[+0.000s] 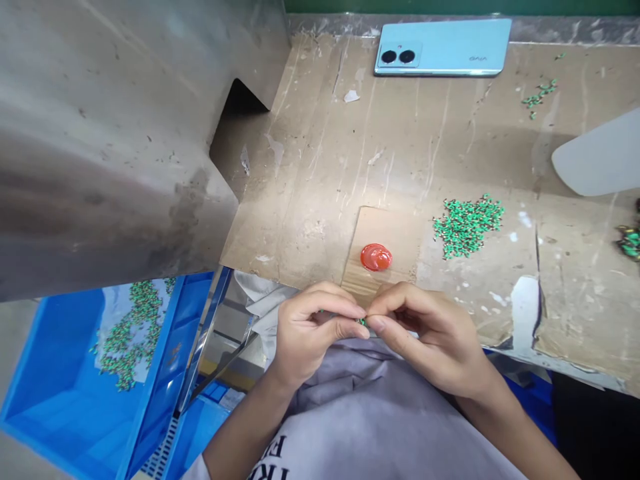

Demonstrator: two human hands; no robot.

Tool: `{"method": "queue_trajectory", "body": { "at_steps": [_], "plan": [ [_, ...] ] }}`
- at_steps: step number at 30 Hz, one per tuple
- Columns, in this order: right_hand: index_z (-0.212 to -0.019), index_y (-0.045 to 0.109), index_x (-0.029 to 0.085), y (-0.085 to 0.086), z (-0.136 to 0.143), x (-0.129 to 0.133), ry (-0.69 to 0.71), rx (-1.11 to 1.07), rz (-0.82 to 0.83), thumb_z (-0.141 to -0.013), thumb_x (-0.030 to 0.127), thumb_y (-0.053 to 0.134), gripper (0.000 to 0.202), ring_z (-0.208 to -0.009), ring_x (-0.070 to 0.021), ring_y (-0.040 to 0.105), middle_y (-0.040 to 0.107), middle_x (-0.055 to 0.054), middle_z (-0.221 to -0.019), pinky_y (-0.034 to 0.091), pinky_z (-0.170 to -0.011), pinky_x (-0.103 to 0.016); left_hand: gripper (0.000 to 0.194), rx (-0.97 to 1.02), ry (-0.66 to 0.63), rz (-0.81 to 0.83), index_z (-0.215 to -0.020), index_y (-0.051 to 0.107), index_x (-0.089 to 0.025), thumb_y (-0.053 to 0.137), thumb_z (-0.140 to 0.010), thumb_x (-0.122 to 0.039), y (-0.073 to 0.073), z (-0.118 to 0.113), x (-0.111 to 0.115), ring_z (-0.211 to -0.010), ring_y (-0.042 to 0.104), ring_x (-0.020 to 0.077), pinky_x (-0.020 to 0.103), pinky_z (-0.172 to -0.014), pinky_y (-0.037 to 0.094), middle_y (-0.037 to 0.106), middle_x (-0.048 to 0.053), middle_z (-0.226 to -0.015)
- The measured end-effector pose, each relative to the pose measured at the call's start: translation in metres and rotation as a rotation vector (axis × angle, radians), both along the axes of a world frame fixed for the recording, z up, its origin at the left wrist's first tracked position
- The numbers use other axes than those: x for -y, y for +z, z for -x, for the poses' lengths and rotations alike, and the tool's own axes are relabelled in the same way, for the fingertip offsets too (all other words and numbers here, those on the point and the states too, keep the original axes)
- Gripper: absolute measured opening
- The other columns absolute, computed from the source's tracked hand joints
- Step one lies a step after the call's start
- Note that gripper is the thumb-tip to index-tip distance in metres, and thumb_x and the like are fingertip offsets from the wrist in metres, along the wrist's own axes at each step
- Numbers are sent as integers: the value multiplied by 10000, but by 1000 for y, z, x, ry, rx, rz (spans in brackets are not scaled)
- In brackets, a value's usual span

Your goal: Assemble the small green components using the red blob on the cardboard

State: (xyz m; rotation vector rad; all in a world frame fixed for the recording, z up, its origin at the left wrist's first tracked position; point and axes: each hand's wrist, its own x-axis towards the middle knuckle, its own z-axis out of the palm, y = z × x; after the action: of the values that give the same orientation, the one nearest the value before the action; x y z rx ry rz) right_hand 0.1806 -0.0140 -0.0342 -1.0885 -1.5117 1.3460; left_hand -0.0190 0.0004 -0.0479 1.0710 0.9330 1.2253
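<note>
My left hand [313, 327] and my right hand [430, 337] meet fingertip to fingertip in front of my body, just off the table's near edge. Between the pinched fingers of both is a small green piece [362, 322], mostly covered by the fingertips. Just beyond the hands lies a flat cardboard piece [390, 223], bearing a round blob of glossy red-orange paste [376, 257]. Right of it a pile of tiny green pieces [467, 225] with brownish ends is spread on the table.
A pale blue phone [445, 48] lies at the table's back edge. A few green pieces [540, 95] are scattered at the far right, near a white rounded object [600, 157]. A metal housing [125, 133] rises at left, above a blue crate [65, 373] holding more green pieces.
</note>
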Motion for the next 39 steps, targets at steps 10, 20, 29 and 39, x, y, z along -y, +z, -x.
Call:
{"method": "queue_trajectory", "body": {
  "at_steps": [10,20,29,39],
  "plan": [
    [-1140,780,238,12,-2,-6,31,41,-217,-1074,122,724,145,-640,-119,681,794,4,-837,552,-587,-221,219,126,-1,102,-855,897,-260,1082,-805,-365,-10,-3,10,-691,707,143,225,-648,582,777,7,-765],
    [-1126,760,280,10,6,-6,26,-14,-287,-1065,101,706,197,-762,-184,779,814,-23,-888,644,-707,-298,277,228,-38,146,-857,813,-233,1039,-862,-392,-7,-8,12,-717,633,144,235,-678,529,683,-8,-779],
    [-1093,749,261,14,6,-4,-1,-8,-160,-1055,145,744,122,-631,-137,709,799,10,-827,574,-574,-233,281,262,-69,106,-878,820,-247,1051,-847,-404,-9,-9,12,-697,603,142,249,-647,487,692,-17,-795],
    [-1143,784,238,13,7,2,9,-103,-35,-1082,134,739,129,-666,-128,762,821,6,-835,633,-616,-204,164,8,2,-145,-948,877,-261,1007,-907,-351,-2,-1,7,-735,708,143,246,-691,562,764,-10,-808]
  ]
}}
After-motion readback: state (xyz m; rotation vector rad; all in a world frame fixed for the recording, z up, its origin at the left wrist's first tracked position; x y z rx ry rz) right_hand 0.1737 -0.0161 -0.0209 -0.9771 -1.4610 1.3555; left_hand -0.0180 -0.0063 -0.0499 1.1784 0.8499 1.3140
